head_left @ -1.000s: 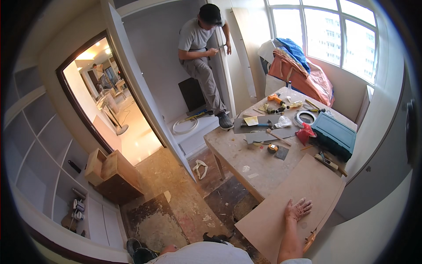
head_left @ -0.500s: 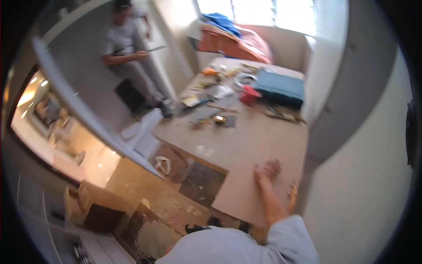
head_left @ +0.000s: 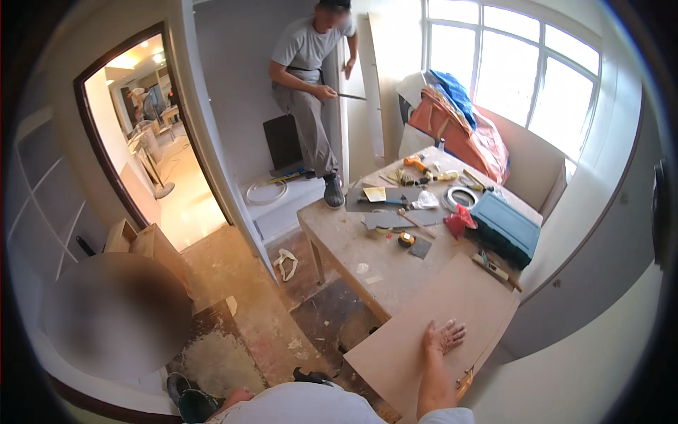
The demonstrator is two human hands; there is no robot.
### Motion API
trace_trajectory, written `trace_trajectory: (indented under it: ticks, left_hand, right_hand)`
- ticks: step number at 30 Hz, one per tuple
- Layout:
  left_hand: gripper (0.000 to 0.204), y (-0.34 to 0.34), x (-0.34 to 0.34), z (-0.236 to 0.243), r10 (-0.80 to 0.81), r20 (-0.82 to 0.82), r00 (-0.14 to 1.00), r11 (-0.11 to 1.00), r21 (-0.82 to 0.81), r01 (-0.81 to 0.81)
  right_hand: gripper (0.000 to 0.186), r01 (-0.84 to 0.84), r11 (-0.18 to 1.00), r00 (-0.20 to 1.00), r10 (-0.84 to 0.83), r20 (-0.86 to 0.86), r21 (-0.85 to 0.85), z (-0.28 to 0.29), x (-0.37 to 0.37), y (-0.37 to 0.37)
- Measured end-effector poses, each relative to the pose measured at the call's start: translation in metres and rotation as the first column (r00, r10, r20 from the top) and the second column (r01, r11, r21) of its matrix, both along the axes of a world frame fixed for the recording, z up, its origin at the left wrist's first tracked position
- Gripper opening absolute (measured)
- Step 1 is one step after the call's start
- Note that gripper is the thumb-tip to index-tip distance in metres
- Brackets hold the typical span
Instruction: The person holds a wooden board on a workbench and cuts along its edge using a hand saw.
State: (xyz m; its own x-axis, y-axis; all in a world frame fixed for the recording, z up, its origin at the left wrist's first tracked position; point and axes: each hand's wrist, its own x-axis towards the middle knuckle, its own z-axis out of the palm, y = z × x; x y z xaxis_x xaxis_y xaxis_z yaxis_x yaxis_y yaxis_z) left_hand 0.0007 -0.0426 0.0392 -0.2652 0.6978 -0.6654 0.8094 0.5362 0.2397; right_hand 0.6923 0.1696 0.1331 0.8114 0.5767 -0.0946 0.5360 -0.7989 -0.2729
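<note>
My right hand (head_left: 445,336) lies palm down on a thin brown board (head_left: 417,346), its fingers spread and nothing in them. The board rests on the near end of the work table (head_left: 339,230) and juts past its edge toward me. At the lower edge, beside my shirt, part of what looks like my left hand (head_left: 240,396) shows; its fingers cannot be made out. By the board's right edge is a small orange-brown thing (head_left: 464,381) of unclear kind. A hand plane (head_left: 492,267) sits beyond the board, near a teal toolbox (head_left: 505,222).
A tape measure (head_left: 406,239), a white roll (head_left: 460,198), a red bag (head_left: 459,221) and an orange power tool (head_left: 417,164) lie on the table. A co-worker (head_left: 311,85) with a thin dark tool steps at its far left corner. Drawers (head_left: 152,247) stand left, below a doorway.
My view has swung, so the table now appears lower and more of the window and doorway shows. My right hand stays flat on the board. The hand at my left side has come into view.
</note>
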Motion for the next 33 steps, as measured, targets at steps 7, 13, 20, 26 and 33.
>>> trace_trajectory:
  ticks: [7,13,20,26,33]
  left_hand:
    - [0.052,-0.019,-0.025,-0.035,-0.039,0.101,0.994,0.999,-0.006,0.039]
    - [0.049,-0.027,-0.026,-0.046,-0.313,0.196,0.929,0.948,0.129,0.292]
    - [0.055,-0.006,-0.023,-0.032,-0.200,0.138,0.970,0.976,-0.061,0.210]
    - [0.053,0.001,-0.020,-0.035,-0.130,0.088,0.988,0.989,-0.063,0.136]
    - [0.053,0.000,-0.024,-0.033,-0.161,0.111,0.981,0.983,-0.069,0.170]
  right_hand:
    - [0.093,-0.002,0.998,0.999,0.004,0.036,-0.059,0.010,0.000,0.001]
    - [0.091,0.011,0.996,0.998,-0.006,0.058,-0.087,0.011,0.011,-0.003]
    - [0.092,0.015,0.996,0.999,-0.010,0.051,-0.083,0.007,0.012,-0.005]
    - [0.093,0.010,0.998,1.000,-0.008,0.027,-0.064,0.003,0.012,-0.003]
    - [0.092,0.004,0.996,1.000,-0.003,0.014,-0.085,0.016,0.007,-0.002]
